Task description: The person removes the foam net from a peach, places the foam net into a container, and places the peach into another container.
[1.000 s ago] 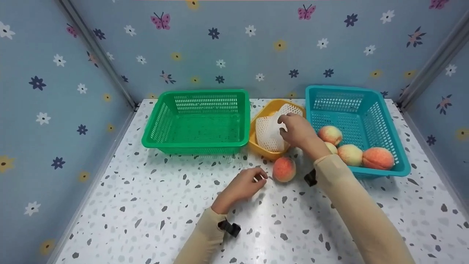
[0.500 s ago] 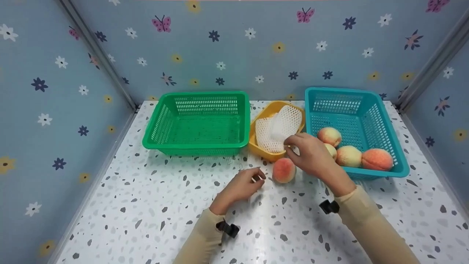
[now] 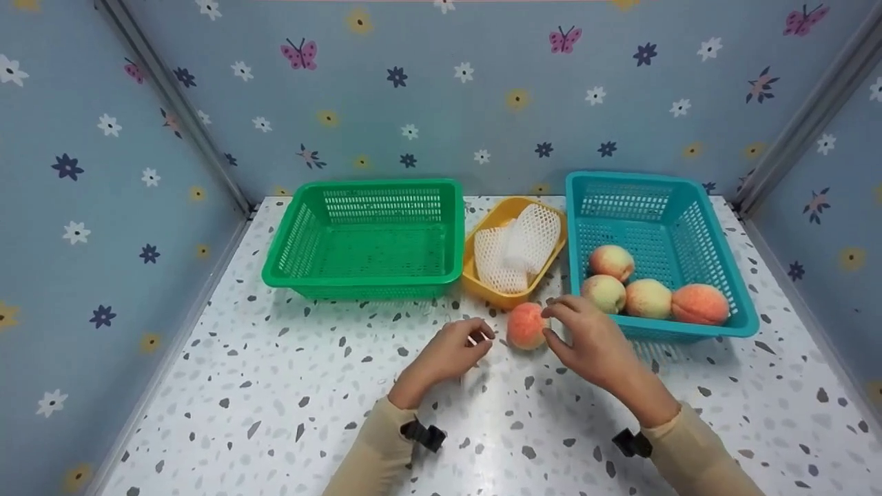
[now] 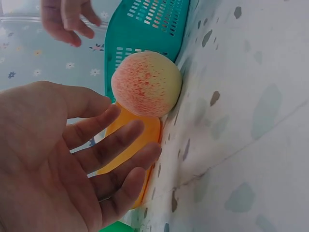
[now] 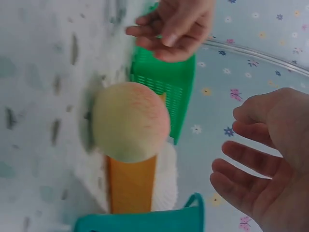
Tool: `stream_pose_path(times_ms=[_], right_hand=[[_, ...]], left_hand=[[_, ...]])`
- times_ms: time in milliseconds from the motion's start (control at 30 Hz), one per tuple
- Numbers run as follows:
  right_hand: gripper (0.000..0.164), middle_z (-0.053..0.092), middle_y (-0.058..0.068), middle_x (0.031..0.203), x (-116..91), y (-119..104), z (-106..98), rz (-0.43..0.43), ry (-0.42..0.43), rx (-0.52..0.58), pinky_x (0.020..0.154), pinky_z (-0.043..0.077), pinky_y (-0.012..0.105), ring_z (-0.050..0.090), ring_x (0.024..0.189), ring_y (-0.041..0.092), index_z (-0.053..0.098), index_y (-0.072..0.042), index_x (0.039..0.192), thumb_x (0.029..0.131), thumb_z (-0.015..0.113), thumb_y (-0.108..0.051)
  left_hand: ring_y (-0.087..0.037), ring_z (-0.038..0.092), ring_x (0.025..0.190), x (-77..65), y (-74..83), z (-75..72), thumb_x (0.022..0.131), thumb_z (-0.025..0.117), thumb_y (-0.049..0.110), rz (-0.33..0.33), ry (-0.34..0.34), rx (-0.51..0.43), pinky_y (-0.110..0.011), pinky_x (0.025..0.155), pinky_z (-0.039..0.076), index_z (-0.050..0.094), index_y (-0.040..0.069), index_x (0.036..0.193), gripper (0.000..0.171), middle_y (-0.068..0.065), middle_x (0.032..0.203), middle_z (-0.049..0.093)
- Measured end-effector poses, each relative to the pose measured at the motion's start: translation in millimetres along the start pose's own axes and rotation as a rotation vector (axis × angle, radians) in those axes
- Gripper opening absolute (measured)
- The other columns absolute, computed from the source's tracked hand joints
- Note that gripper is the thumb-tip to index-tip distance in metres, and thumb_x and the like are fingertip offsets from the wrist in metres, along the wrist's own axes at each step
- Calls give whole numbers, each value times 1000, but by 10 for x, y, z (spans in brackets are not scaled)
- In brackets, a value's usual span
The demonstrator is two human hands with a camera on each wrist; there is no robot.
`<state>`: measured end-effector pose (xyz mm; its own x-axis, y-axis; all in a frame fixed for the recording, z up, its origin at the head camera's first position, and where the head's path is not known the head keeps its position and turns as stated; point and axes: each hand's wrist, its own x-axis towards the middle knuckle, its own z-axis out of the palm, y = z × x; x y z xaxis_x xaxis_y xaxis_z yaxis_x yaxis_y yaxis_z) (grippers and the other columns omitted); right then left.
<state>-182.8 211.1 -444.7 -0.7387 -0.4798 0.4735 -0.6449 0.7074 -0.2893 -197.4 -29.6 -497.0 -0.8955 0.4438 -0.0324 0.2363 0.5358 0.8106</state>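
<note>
A red and yellow peach (image 3: 526, 326) sits on the speckled table in front of the small yellow basket (image 3: 506, 301). Just left of the peach is my left hand (image 3: 451, 350), fingers loosely bent and holding nothing. My right hand (image 3: 594, 344) is at the peach's right side, thumb and fingers spread apart; in the right wrist view a gap shows between those fingers and the peach (image 5: 131, 122). White foam net sleeves (image 3: 535, 238) lie in the yellow basket.
On the right stands a blue basket (image 3: 747, 313) with several peaches (image 3: 648, 298) along its front. A green basket (image 3: 362, 280) stands on the left, nothing inside it. Flower-patterned panels (image 3: 386, 103) close off the back and sides.
My right hand has drawn back from over the foam net sleeves and come down beside the peach. One sleeve now lies loose on the others. My left hand has stayed nearly still.
</note>
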Motion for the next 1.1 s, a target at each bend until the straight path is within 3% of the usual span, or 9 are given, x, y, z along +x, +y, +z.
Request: stream_pose_path(times_ms=[167, 367, 600, 767, 1100], right_hand=[[43, 47, 10, 115, -125, 21, 169, 19, -4, -2, 79, 43, 40, 45, 102, 24, 56, -9, 111, 72, 70, -17], [63, 39, 13, 128, -129, 53, 349, 57, -21, 1, 84, 41, 44, 38, 114, 28, 48, -14, 123, 67, 75, -23], [72, 37, 11, 130, -62, 77, 538, 207, -112, -29, 79, 43, 47, 39, 113, 29, 44, -18, 127, 65, 75, -39], [72, 38, 8, 126, -57, 123, 628, 236, -146, -9, 80, 42, 46, 43, 107, 26, 43, -18, 126, 65, 76, -36], [64, 46, 5, 115, -26, 169, 721, 186, -56, 57, 78, 43, 41, 48, 96, 21, 49, -13, 119, 64, 78, -27]], left_hand=[[-8, 56, 72, -16, 50, -24, 87, 54, 21, 12, 17, 0, -25, 61, 45, 61, 15, 97, 13, 8, 86, 58], [-10, 57, 72, -36, 70, -21, 87, 54, 21, 13, 12, -9, -24, 60, 46, 60, 15, 96, 13, 7, 86, 58], [-12, 56, 72, -58, 32, -26, 87, 54, 21, 18, 9, -7, -24, 60, 46, 60, 11, 98, 16, 6, 86, 58], [-13, 57, 72, -46, 5, -17, 87, 54, 21, 22, 6, -16, -24, 60, 46, 60, 10, 98, 17, 6, 85, 57], [-10, 57, 71, -30, 32, -37, 88, 53, 21, 21, 14, -28, -25, 59, 46, 60, 15, 97, 12, 6, 86, 58]])
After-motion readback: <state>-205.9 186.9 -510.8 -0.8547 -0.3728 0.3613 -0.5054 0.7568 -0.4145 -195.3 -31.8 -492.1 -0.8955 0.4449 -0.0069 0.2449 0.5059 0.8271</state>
